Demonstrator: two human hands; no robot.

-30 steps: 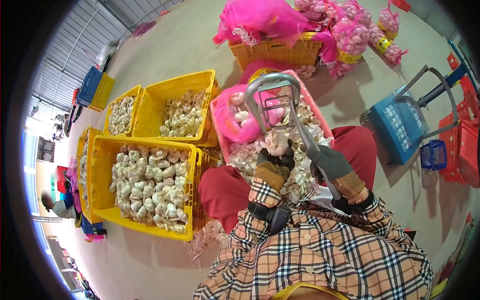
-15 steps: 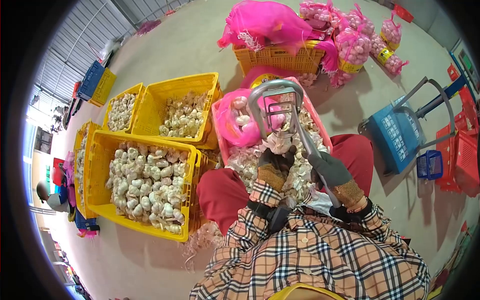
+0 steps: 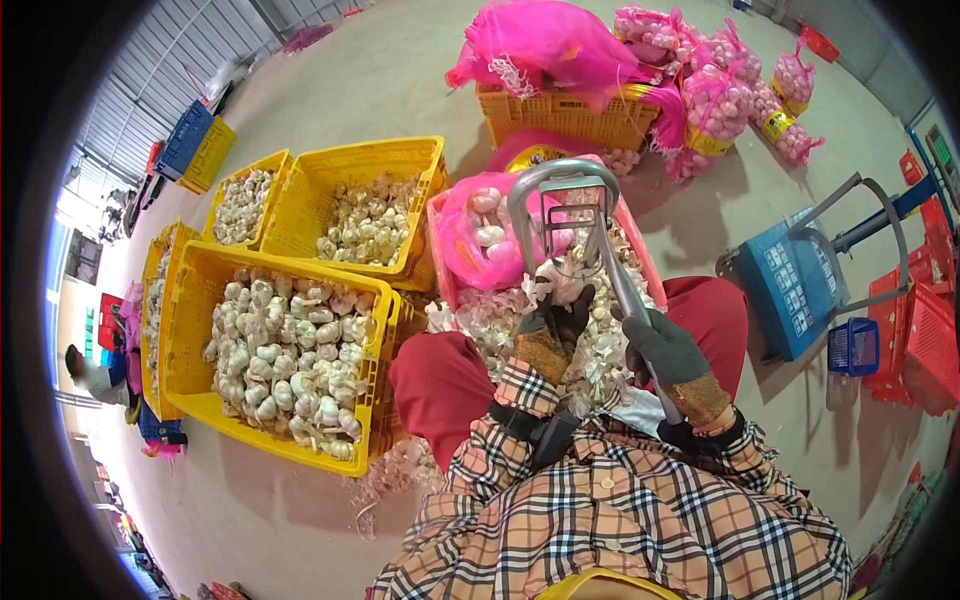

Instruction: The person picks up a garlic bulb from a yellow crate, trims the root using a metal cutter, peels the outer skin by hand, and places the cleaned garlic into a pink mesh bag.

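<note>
My left hand [image 3: 551, 338], in a dark glove with a brown cuff, is raised over the pink crate [image 3: 650, 283], fingertips closed around a garlic bulb [image 3: 563, 284] just below the metal frame of a cutter. My right hand [image 3: 668, 352], gloved alike, is wrapped around the long grey handle of this hand-lever cutter [image 3: 612, 262]. The cutter's curved head stands over the crate. Loose garlic skins [image 3: 500, 312] fill much of the crate. A pink mesh bag [image 3: 483, 255] with peeled-looking white bulbs lies at its left side.
To the left stand yellow crates [image 3: 275, 443] of garlic bulbs. Ahead, filled pink mesh bags [image 3: 718, 105] lie beside a yellow crate [image 3: 570, 118] topped with pink netting. A blue platform scale [image 3: 790, 285] and a small blue basket [image 3: 853, 347] are at right. Another person [image 3: 95, 375] is far left.
The view has shifted slightly. My left hand's fingers look a little more spread around the bulb beneath the cutter. My right hand keeps its grip on the handle.
</note>
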